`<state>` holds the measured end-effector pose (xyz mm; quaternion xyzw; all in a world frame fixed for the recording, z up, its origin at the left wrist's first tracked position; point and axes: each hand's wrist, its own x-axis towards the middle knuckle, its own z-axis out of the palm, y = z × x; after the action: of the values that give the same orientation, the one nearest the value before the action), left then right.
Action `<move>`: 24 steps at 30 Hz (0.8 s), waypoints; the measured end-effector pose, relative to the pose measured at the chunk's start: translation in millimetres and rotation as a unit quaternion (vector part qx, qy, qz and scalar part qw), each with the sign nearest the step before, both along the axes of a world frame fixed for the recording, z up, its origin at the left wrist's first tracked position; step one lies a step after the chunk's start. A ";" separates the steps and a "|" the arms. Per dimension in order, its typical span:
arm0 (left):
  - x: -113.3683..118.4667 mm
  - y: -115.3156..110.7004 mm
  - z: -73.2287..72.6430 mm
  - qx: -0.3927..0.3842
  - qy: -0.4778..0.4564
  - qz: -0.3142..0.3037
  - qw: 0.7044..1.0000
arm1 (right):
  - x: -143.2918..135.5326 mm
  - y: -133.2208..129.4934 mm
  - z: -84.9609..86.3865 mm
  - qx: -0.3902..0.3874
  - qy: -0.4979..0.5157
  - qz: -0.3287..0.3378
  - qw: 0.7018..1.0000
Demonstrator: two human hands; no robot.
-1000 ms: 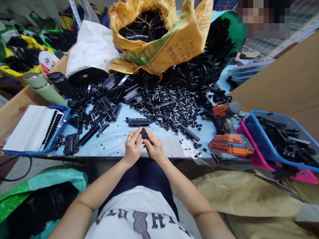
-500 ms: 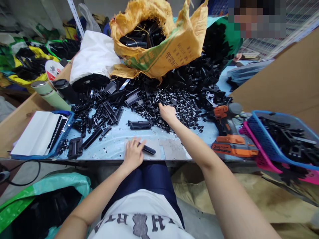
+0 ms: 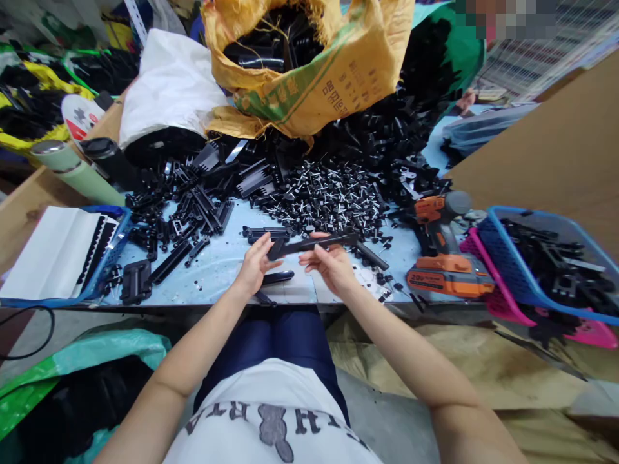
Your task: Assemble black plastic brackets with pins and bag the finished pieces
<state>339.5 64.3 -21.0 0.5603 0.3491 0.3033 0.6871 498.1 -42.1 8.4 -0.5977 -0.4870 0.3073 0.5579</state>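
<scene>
A long black part is held level between both hands above the near edge of the blue table. My left hand grips its left end, fingers closed on it. My right hand has its thumb and fingers round the middle of the same part. Just below lies a black rounded piece on the table. Behind my left hand rests a black bracket-like part. A pile of small black pieces with silver pins spreads beyond my right hand.
An orange cordless drill and a blue basket of black parts stand at the right. A yellow sack sits behind the pile. Left are a blue tray, a green bottle and more black parts. A person's hand shows far back.
My right hand has come back from the pile towards me, and both hands now hold the long black part. More black pieces lie near the table edge. The view has shifted slightly.
</scene>
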 end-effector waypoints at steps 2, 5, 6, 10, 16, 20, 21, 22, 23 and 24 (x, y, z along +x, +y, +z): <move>8.0 -1.8 1.5 -0.074 -0.007 0.018 0.997 | -18.7 -17.7 -7.6 -0.053 -0.105 -0.004 0.993; 11.8 -12.8 -0.5 -0.040 0.050 0.038 0.997 | -22.6 -35.9 -11.3 -0.082 -0.309 -0.017 0.947; 11.2 -17.3 -1.2 0.003 0.066 0.003 0.998 | -18.4 -39.6 -11.8 -0.081 -0.376 -0.001 0.923; 5.1 -27.8 -5.3 0.291 0.130 -0.177 0.931 | 8.2 -46.1 -23.0 -0.128 -0.569 0.154 0.798; 2.3 -18.8 -21.0 0.474 0.303 -0.288 0.775 | 18.8 -51.8 -49.3 -0.166 -0.588 0.180 0.771; 0.7 -20.1 -23.7 0.501 0.312 -0.282 0.757 | 6.8 -54.4 -49.1 -0.174 -0.610 0.145 0.759; -0.4 -21.0 -24.2 0.507 0.309 -0.283 0.754 | 3.5 -55.4 -47.8 -0.172 -0.616 0.133 0.758; -1.7 -21.8 -25.0 0.512 0.303 -0.285 0.752 | 0.1 -56.6 -46.2 -0.167 -0.621 0.121 0.757; -3.2 -22.3 -26.3 0.517 0.294 -0.285 0.752 | -3.2 -57.8 -44.2 -0.160 -0.626 0.112 0.755; -4.8 -22.5 -27.8 0.521 0.285 -0.281 0.754 | -6.3 -58.9 -41.8 -0.156 -0.631 0.104 0.753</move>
<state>334.7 41.8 -48.9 0.9651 0.1428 0.0577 0.2116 491.8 -101.1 -33.4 -0.6803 -0.7328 -0.0121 -0.0122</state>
